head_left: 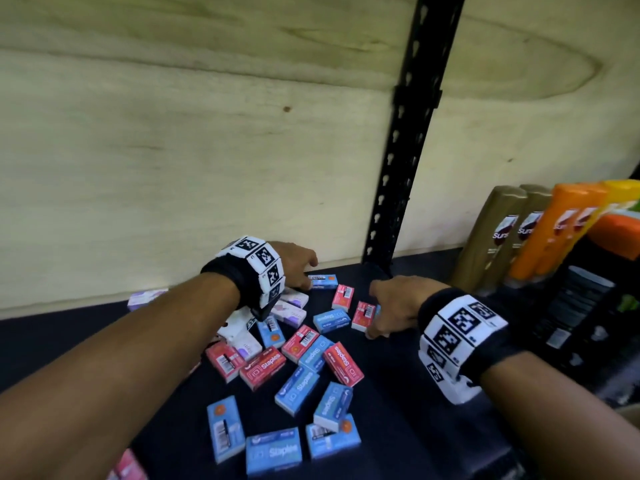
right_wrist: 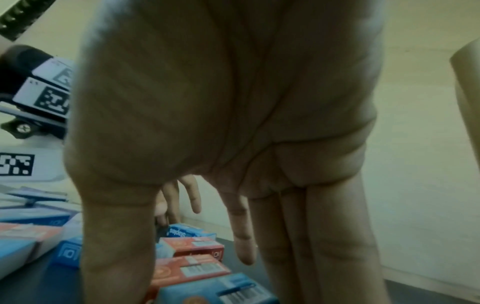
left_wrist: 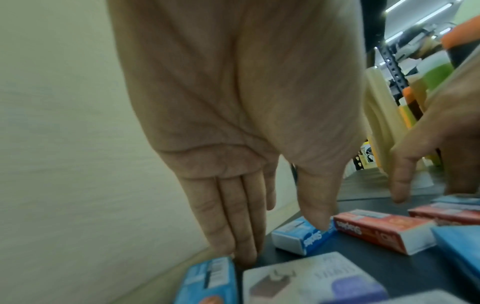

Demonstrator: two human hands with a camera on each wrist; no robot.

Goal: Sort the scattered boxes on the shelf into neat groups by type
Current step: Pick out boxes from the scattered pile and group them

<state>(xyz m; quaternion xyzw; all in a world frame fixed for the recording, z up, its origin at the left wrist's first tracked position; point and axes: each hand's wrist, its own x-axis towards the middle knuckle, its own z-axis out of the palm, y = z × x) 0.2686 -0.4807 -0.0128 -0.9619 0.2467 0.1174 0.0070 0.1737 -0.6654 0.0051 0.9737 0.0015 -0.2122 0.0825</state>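
Small staple boxes lie scattered on the dark shelf [head_left: 398,393]: blue ones [head_left: 296,386], red ones [head_left: 262,368] and white-and-purple ones [head_left: 289,312]. My left hand [head_left: 306,275] reaches to the back wall with its fingers straight. Those fingertips [left_wrist: 241,259] point down beside a blue box [left_wrist: 207,281], and the thumb hovers over another blue box [left_wrist: 303,234]. My right hand [head_left: 372,320] is open over a red box [head_left: 363,316]. Its straight fingers [right_wrist: 298,236] hang above two red boxes [right_wrist: 192,246] and a blue one [right_wrist: 215,292]. Neither hand holds anything.
A plywood wall [head_left: 173,168] closes the back of the shelf, with a black slotted post [head_left: 398,168] in front of it. Brown bottles [head_left: 498,237], orange bottles [head_left: 554,233] and dark packs [head_left: 571,306] stand at the right. More red boxes lie at the lower left edge [head_left: 128,465].
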